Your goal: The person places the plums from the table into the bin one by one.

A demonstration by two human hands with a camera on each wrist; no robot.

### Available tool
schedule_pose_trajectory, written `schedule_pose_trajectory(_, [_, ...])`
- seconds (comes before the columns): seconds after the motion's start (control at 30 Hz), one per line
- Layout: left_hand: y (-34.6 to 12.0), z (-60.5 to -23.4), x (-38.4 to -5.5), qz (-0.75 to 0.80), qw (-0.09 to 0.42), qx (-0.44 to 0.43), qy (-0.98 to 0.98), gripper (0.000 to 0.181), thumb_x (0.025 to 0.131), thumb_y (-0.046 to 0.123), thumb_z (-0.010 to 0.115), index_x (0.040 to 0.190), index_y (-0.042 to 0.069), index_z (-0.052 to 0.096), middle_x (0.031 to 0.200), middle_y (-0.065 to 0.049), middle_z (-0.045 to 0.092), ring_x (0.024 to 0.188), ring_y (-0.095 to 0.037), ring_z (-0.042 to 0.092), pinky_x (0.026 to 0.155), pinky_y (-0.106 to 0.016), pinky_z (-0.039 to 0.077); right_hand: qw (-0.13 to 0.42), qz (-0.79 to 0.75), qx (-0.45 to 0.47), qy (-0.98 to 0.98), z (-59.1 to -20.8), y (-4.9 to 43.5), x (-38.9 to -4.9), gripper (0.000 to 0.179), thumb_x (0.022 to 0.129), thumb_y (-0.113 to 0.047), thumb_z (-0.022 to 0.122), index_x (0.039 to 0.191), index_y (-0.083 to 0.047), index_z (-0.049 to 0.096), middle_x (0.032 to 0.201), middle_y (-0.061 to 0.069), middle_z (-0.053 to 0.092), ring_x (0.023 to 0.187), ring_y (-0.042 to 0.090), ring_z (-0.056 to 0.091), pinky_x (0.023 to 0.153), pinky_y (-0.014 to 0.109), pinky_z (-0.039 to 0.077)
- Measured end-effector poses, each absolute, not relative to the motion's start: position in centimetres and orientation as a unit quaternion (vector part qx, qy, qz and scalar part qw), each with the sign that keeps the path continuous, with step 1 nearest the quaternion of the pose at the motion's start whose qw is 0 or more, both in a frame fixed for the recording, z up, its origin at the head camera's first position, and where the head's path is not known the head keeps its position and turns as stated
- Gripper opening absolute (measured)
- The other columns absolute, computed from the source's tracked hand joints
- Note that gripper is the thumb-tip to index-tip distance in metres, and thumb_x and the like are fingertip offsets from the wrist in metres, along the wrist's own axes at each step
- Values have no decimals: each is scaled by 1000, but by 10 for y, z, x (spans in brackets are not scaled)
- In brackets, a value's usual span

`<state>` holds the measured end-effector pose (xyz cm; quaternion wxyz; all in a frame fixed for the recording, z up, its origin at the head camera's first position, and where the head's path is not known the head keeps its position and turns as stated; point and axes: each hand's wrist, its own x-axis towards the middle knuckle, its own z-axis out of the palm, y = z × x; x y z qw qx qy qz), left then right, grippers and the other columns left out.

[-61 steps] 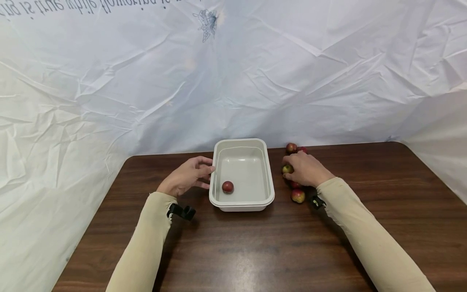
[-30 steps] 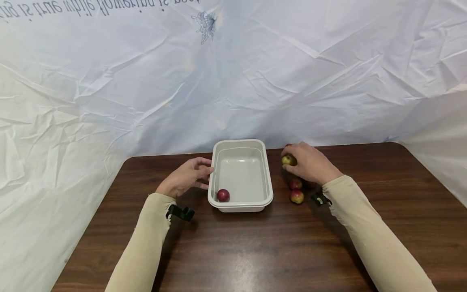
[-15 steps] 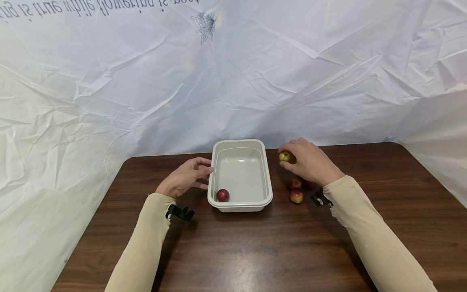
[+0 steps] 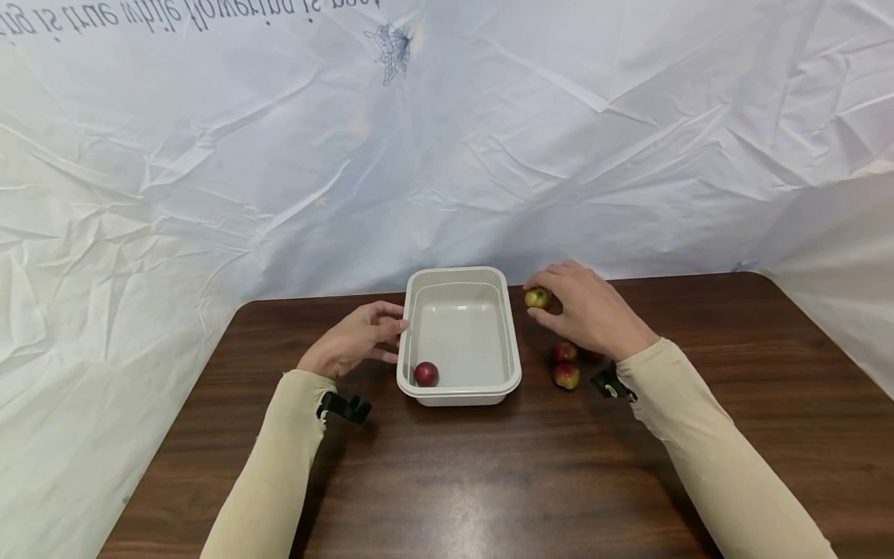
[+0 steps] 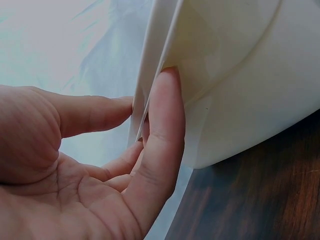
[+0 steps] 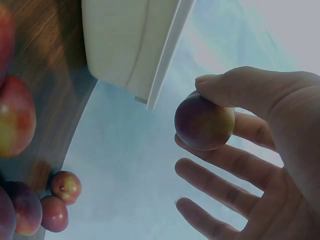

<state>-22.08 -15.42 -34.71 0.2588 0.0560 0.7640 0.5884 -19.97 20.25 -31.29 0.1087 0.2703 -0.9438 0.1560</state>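
My left hand (image 4: pixel 358 338) pinches the left rim of a pale rectangular plastic tub (image 4: pixel 462 390); in the left wrist view the thumb and the bent index finger (image 5: pixel 167 115) meet at its edge. One red plum (image 4: pixel 426 374) lies inside, in the near left corner. To the right of the tub, my right hand (image 4: pixel 587 307) holds a yellow-green and reddish plum (image 4: pixel 537 298) by thumb and fingertips. The right wrist view shows this plum (image 6: pixel 204 121) raised to about the tub's rim, with the other fingers spread.
Two red-yellow plums (image 4: pixel 566 376) sit on the brown wooden table (image 4: pixel 447 473), near my right wrist. Several more, including a small far pair (image 6: pixel 65 187), show in the right wrist view. A white cloth (image 4: pixel 447 155) hangs behind the table.
My right hand has picked up the yellow-green plum and moved it up and left toward the tub. The plum in the tub has rolled to the near left corner. My left hand keeps its place.
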Motion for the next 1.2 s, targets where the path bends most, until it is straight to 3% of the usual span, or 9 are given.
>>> schedule_pose_trajectory(1.2, [-154, -351, -222, 590, 256, 55, 764, 46, 106, 20, 57, 145, 0, 41, 126, -21, 62, 98, -22, 67, 84, -40, 63, 108, 172, 336, -920, -310, 168, -177, 25, 91, -23, 78, 114, -13, 72, 111, 2, 72, 111, 24, 61, 97, 44, 52])
